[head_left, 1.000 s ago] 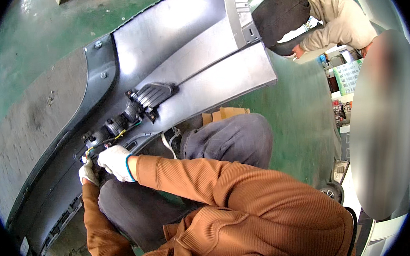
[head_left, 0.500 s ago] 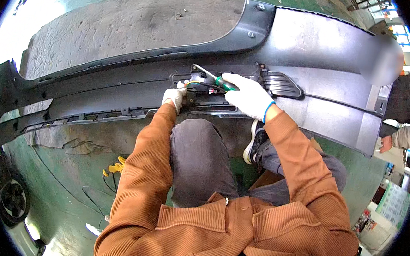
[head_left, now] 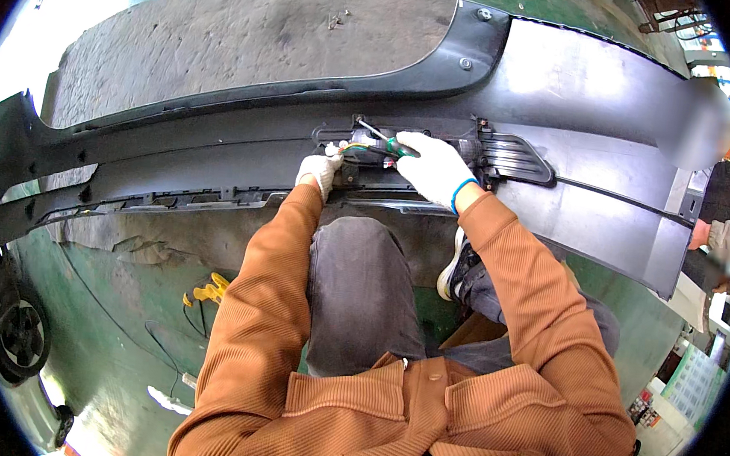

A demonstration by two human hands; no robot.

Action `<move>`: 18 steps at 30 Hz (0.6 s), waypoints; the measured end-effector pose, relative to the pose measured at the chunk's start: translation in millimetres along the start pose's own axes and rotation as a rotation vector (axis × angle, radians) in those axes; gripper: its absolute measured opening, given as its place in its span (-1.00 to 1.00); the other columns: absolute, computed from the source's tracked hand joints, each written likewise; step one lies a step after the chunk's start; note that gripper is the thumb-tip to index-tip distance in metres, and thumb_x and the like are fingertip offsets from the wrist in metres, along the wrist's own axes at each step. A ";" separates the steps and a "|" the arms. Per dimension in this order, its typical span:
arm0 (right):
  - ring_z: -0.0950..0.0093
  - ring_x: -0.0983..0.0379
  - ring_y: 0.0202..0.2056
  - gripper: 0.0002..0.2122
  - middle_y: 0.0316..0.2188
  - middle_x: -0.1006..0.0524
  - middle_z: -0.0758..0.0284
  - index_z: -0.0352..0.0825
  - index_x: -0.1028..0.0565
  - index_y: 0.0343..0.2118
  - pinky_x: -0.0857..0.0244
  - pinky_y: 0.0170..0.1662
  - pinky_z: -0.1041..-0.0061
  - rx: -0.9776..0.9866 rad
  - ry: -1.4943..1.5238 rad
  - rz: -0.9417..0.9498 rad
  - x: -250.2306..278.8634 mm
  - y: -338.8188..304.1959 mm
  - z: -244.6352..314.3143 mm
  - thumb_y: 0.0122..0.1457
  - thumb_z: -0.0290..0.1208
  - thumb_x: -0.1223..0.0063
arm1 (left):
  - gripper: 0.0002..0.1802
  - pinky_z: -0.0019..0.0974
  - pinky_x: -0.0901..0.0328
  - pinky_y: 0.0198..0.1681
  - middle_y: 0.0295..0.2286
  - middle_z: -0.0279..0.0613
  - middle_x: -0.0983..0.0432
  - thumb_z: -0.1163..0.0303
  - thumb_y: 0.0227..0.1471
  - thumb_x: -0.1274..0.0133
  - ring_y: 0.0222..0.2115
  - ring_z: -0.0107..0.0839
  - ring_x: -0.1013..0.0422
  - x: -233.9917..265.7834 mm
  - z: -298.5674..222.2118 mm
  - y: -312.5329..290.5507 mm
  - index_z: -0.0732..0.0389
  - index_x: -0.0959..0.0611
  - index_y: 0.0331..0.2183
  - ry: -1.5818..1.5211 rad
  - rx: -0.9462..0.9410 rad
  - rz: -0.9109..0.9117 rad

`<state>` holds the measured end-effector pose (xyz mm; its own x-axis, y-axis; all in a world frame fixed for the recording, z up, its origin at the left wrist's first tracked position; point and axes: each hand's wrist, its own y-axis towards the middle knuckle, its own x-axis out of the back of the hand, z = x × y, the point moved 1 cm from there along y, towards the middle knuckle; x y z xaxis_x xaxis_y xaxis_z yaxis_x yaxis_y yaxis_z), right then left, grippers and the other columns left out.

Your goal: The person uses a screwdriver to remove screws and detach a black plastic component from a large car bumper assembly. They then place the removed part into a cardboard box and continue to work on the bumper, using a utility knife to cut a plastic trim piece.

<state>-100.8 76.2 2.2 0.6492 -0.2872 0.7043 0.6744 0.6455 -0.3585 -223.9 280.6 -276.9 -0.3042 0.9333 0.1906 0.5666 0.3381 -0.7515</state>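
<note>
A long dark car bumper cover (head_left: 165,148) lies across in front of me with its inner side up. In my white-gloved right hand (head_left: 438,169) is a green-handled screwdriver (head_left: 399,147); its shaft slants up to the left, the tip at a black part (head_left: 358,121) fixed to the bumper. My left hand (head_left: 321,173), also gloved, is curled at the left end of that part. Just past its fingertips are a white connector (head_left: 333,148) and yellow and dark wires (head_left: 358,147). What the left fingers grip is hidden.
A worn grey mat (head_left: 225,45) lies beneath the bumper on the green floor. A slatted black vent (head_left: 516,159) sits to the right of my hands. At lower left are a yellow tool (head_left: 210,289) with a cord and a wheel (head_left: 20,334). Another person's hand (head_left: 701,234) shows at far right.
The whole view has shifted slightly, so the bumper appears further right. Both hands stay at the same part, and the screwdriver tip remains near the same spot.
</note>
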 end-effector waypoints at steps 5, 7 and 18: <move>-0.01 -0.54 -0.01 -0.56 -0.04 -0.59 -0.04 -0.33 -0.53 0.10 -0.40 0.10 0.20 -0.043 -0.026 -0.058 -0.7 -7.5 7.8 0.20 -0.24 -0.06 | -0.68 -0.24 -0.14 -0.58 -0.58 -0.27 -0.51 0.10 0.17 -0.27 -0.66 -0.42 -0.29 -7.0 -27.6 -23.7 0.18 -0.72 -0.38 -0.057 0.060 0.039; -0.01 -0.54 -0.01 -0.58 -0.05 -0.59 -0.03 -0.33 -0.54 0.08 -0.40 0.10 0.20 -0.059 -0.022 -0.037 3.1 -6.9 12.5 0.20 -0.24 -0.06 | -0.63 -0.21 -0.22 -0.51 -0.51 -0.20 -0.57 0.07 0.18 -0.25 -0.59 -0.39 -0.37 -3.6 -32.8 -31.0 0.23 -0.73 -0.33 -0.042 0.091 0.037; 0.03 -0.58 -0.03 -0.69 -0.07 -0.64 0.03 -0.28 -0.65 -0.12 -0.43 0.07 0.13 0.023 -0.556 0.289 51.6 41.0 59.9 0.18 -0.23 -0.06 | -0.67 -0.21 -0.18 -0.54 -0.51 -0.25 -0.57 0.13 0.17 -0.27 -0.61 -0.38 -0.35 -0.6 -36.8 -40.0 0.24 -0.73 -0.32 -0.144 0.074 0.042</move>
<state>-60.7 130.2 60.5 0.5200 0.3084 0.7966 0.4875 0.6586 -0.5732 -218.1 270.9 -223.8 -0.3911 0.9177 0.0695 0.5244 0.2842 -0.8026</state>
